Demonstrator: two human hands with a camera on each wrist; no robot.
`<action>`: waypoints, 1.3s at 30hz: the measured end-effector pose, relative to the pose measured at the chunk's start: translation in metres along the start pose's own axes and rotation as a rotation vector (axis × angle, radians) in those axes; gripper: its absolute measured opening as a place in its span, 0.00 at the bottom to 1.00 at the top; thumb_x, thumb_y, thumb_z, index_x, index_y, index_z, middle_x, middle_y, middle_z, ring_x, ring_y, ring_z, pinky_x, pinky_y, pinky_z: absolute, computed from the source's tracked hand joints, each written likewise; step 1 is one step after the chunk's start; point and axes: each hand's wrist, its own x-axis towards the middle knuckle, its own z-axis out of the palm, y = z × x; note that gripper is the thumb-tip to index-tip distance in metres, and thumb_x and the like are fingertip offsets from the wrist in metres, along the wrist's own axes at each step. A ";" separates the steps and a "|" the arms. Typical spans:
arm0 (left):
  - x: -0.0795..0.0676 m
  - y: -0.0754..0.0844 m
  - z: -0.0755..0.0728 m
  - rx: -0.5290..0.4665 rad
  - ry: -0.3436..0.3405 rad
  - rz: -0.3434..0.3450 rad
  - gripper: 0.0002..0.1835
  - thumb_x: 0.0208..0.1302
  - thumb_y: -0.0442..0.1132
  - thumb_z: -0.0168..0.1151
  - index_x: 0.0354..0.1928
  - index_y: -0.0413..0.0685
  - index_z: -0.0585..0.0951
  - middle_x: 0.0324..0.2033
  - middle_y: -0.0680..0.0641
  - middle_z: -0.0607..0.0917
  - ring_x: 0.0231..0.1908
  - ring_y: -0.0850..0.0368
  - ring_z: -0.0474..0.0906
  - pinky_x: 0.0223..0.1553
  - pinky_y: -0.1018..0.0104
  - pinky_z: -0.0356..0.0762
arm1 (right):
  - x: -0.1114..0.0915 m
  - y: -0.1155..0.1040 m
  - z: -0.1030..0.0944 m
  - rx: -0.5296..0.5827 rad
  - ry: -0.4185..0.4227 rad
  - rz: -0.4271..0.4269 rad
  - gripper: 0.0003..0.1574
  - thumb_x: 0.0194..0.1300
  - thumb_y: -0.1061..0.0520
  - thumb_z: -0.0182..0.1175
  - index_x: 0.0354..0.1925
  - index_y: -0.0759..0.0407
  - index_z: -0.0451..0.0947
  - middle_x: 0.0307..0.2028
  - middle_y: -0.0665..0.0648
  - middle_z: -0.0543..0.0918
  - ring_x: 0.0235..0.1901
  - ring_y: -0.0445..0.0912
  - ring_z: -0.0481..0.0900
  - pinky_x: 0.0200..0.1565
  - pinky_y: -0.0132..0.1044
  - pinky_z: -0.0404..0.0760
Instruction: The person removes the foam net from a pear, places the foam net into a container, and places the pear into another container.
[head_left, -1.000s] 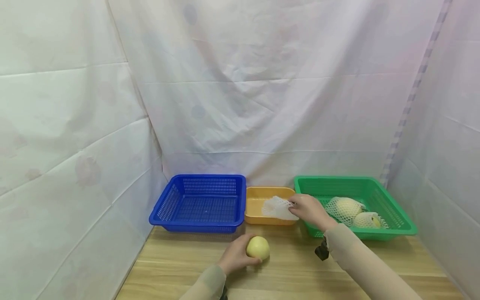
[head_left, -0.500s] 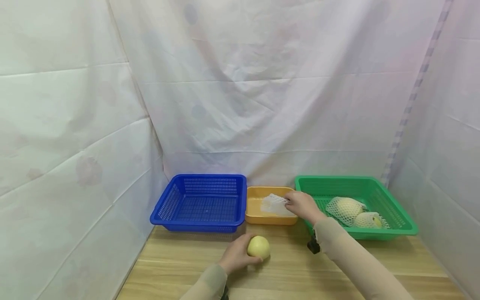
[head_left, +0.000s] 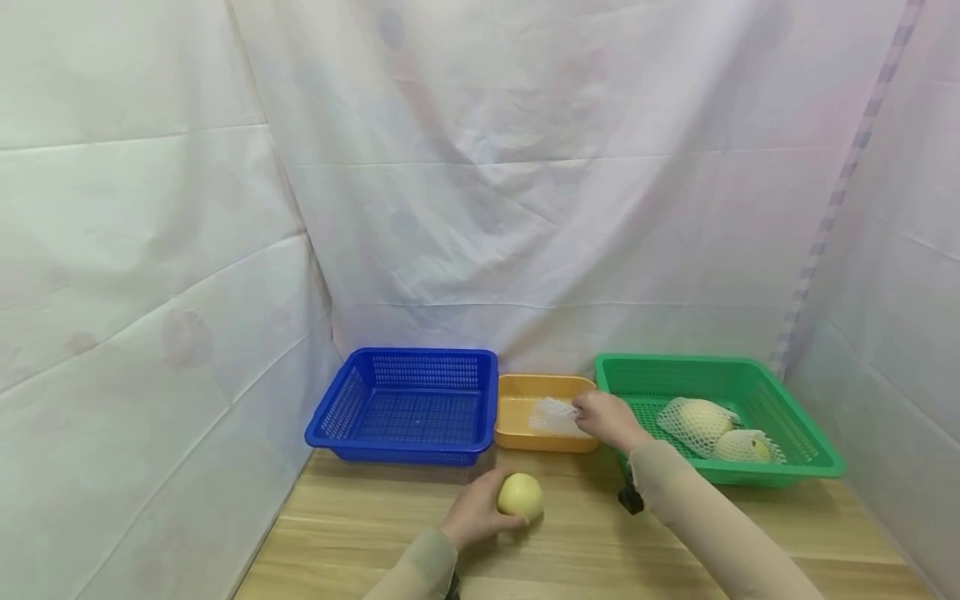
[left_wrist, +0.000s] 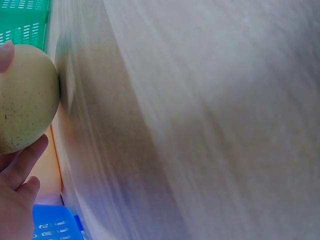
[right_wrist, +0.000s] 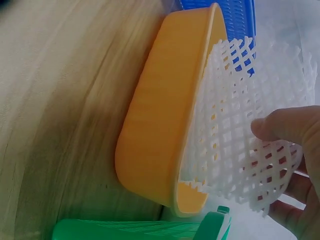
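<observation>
My left hand [head_left: 482, 510] holds a pale yellow, round pear [head_left: 521, 497] on the wooden table. Dark specks dot the pear's skin in the left wrist view, where fingers and thumb lie around it. A white foam fruit net [right_wrist: 240, 125] is pinched between the thumb and fingers of my right hand [head_left: 609, 420]. The net hangs over the orange basin [right_wrist: 155, 110], partly across its rim in the right wrist view. Whether it touches the basin's bottom I cannot tell. Two more pears [head_left: 699, 422] in foam nets lie in the green basket [head_left: 813, 433] to the right.
A blue basket [head_left: 401, 454] with nothing visible in it stands left of the orange basin. The three containers sit side by side at the back of the wooden table [head_left: 360, 533]. White cloth [head_left: 465, 233] hangs behind and along both sides.
My right hand has moved a little left with the foam net, further over the orange basin, and slightly down. The left hand and its pear have stayed in place. The head view shifted slightly.
</observation>
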 end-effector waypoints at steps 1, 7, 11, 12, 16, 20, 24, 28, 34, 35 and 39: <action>0.000 0.001 0.000 -0.002 0.001 -0.003 0.42 0.44 0.56 0.77 0.62 0.50 0.73 0.49 0.54 0.80 0.48 0.58 0.77 0.48 0.56 0.75 | -0.001 0.000 0.001 0.007 -0.009 -0.001 0.20 0.62 0.63 0.59 0.18 0.49 0.64 0.16 0.46 0.57 0.18 0.40 0.53 0.23 0.35 0.54; 0.000 0.003 -0.002 -0.009 0.005 -0.016 0.42 0.44 0.55 0.77 0.62 0.49 0.72 0.50 0.53 0.80 0.48 0.57 0.77 0.48 0.55 0.75 | -0.005 -0.002 0.000 0.034 -0.038 -0.010 0.17 0.62 0.60 0.61 0.20 0.49 0.68 0.16 0.46 0.59 0.18 0.40 0.55 0.22 0.35 0.56; 0.000 0.002 -0.001 -0.013 -0.002 -0.020 0.42 0.44 0.55 0.77 0.62 0.50 0.72 0.50 0.54 0.80 0.48 0.57 0.77 0.47 0.55 0.75 | -0.008 -0.003 -0.001 0.053 -0.049 0.000 0.15 0.62 0.57 0.62 0.21 0.49 0.69 0.16 0.46 0.60 0.17 0.40 0.55 0.22 0.35 0.57; 0.000 0.001 -0.001 -0.014 -0.002 -0.020 0.42 0.44 0.56 0.77 0.62 0.51 0.72 0.50 0.54 0.80 0.48 0.57 0.77 0.47 0.55 0.75 | -0.009 -0.003 -0.002 0.058 -0.052 0.003 0.15 0.62 0.56 0.63 0.21 0.49 0.69 0.16 0.46 0.60 0.17 0.40 0.55 0.22 0.35 0.56; 0.000 0.001 0.000 -0.018 -0.002 -0.022 0.42 0.44 0.56 0.77 0.62 0.50 0.72 0.50 0.54 0.80 0.48 0.57 0.77 0.48 0.54 0.75 | -0.012 -0.004 -0.004 0.073 -0.066 0.016 0.10 0.63 0.52 0.63 0.26 0.48 0.74 0.18 0.45 0.68 0.18 0.40 0.61 0.23 0.37 0.61; 0.000 0.000 0.000 -0.016 -0.001 -0.022 0.42 0.44 0.56 0.77 0.62 0.49 0.72 0.50 0.53 0.80 0.48 0.56 0.77 0.48 0.54 0.75 | -0.012 -0.006 -0.006 0.060 -0.065 0.028 0.05 0.64 0.51 0.62 0.38 0.49 0.81 0.27 0.44 0.78 0.24 0.39 0.70 0.29 0.39 0.72; -0.001 0.000 0.000 -0.016 0.000 -0.023 0.43 0.44 0.57 0.76 0.62 0.49 0.72 0.50 0.53 0.80 0.48 0.56 0.77 0.47 0.53 0.76 | -0.013 -0.006 -0.007 0.054 -0.064 0.017 0.09 0.63 0.52 0.62 0.42 0.51 0.82 0.30 0.43 0.80 0.26 0.39 0.72 0.31 0.39 0.73; -0.001 -0.002 0.001 -0.016 -0.003 -0.029 0.43 0.45 0.58 0.76 0.62 0.49 0.71 0.50 0.52 0.80 0.48 0.56 0.77 0.47 0.53 0.75 | -0.013 -0.005 -0.010 0.044 -0.080 -0.009 0.04 0.65 0.55 0.58 0.34 0.49 0.80 0.20 0.43 0.72 0.19 0.38 0.65 0.25 0.36 0.67; -0.003 -0.001 0.001 -0.009 0.007 -0.030 0.43 0.45 0.58 0.75 0.63 0.49 0.71 0.50 0.52 0.80 0.48 0.55 0.78 0.47 0.53 0.76 | -0.010 -0.004 -0.018 -0.009 -0.072 -0.025 0.10 0.69 0.58 0.55 0.36 0.53 0.83 0.19 0.46 0.74 0.17 0.38 0.64 0.26 0.37 0.69; -0.003 -0.001 0.001 -0.010 0.008 -0.031 0.43 0.45 0.59 0.75 0.63 0.49 0.71 0.50 0.51 0.80 0.48 0.55 0.78 0.47 0.53 0.76 | -0.009 -0.004 -0.019 -0.025 -0.059 -0.025 0.10 0.69 0.59 0.55 0.38 0.54 0.84 0.21 0.47 0.77 0.18 0.38 0.66 0.27 0.38 0.70; -0.003 0.001 0.000 -0.014 0.005 -0.041 0.44 0.45 0.59 0.75 0.63 0.48 0.71 0.51 0.51 0.80 0.48 0.54 0.77 0.47 0.52 0.76 | -0.004 -0.003 -0.021 -0.081 0.000 -0.042 0.11 0.69 0.59 0.55 0.40 0.55 0.85 0.20 0.45 0.77 0.17 0.39 0.65 0.27 0.37 0.69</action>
